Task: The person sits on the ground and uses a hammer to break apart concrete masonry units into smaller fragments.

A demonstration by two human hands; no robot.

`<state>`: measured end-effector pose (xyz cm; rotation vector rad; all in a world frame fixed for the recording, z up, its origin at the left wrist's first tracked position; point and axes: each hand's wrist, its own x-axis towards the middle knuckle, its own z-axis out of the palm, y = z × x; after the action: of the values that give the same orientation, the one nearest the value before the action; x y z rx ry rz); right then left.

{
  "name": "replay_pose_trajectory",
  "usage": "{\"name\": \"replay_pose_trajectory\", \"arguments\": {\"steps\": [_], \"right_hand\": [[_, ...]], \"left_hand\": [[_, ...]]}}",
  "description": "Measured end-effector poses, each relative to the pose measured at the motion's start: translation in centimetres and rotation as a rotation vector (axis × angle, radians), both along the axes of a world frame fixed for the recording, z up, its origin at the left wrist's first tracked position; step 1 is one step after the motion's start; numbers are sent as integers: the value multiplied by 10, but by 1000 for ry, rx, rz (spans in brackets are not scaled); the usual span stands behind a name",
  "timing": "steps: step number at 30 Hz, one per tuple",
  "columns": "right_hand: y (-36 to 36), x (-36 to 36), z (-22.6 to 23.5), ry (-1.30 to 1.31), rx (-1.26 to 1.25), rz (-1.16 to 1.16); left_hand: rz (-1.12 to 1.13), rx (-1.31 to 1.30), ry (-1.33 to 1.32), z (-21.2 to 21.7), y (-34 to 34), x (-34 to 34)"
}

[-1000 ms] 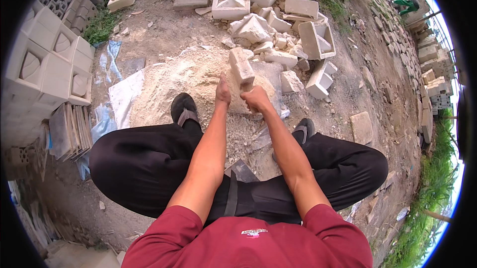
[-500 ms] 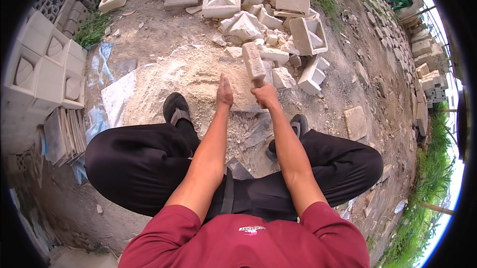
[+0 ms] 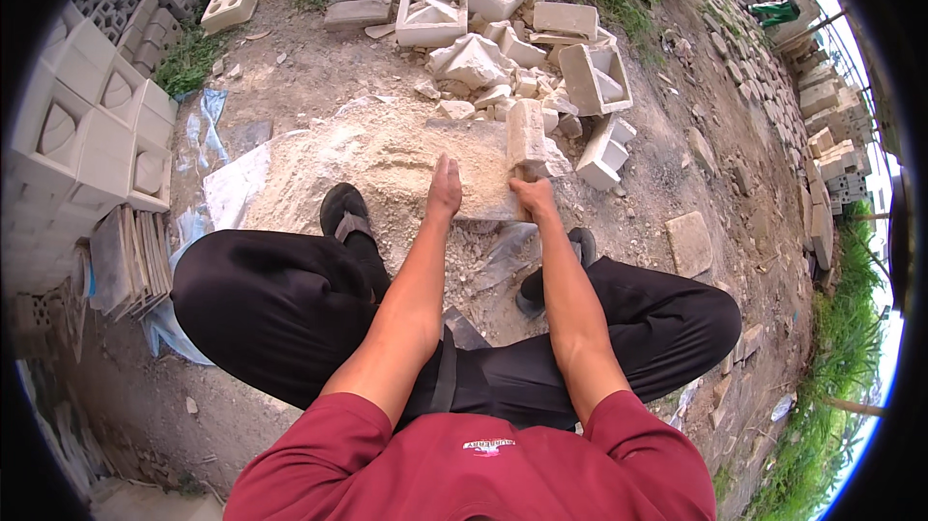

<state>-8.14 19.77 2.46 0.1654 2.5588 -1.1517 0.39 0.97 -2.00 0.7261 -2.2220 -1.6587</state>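
My right hand (image 3: 535, 197) is closed around the short handle of a pale, dust-coated mallet (image 3: 527, 134). The block-like mallet head points away from me, at the right end of a grey flat plate (image 3: 483, 141). Over the plate's near left part is my left hand (image 3: 445, 188), fingers stretched out and holding nothing. Its palm faces inward, beside a heap of crumbled sandy powder (image 3: 348, 159). Whether the mallet head rests on the plate or hangs just above it, I cannot tell.
Broken pale blocks and rubble (image 3: 474, 62) lie beyond the plate, with a hollow cast block (image 3: 604, 159) to the right. Moulded blocks (image 3: 106, 125) are stacked at left above leaning thin boards (image 3: 130, 265). A flat slab (image 3: 689, 244) lies beside my right knee.
The mallet has shifted right and down, and its head now stands more upright in view. My left hand has moved slightly right and nearer to me. More of the grey plate shows.
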Motion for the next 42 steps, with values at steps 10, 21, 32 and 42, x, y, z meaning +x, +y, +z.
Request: {"name": "replay_pose_trajectory", "arguments": {"steps": [10,21,32,42], "right_hand": [[-25,-37,124,-203,-719,-136],[-114,20,164,-433,-988,130],[-51,-8,78,-209,-582,-68],[-61,63,52,-362,-109,422]], "left_hand": [[191,110,0,32,-3,1],[277,569,310,91,-97,-30],[9,400,72,146,-75,-47],[161,145,60,130,-70,-56]]}}
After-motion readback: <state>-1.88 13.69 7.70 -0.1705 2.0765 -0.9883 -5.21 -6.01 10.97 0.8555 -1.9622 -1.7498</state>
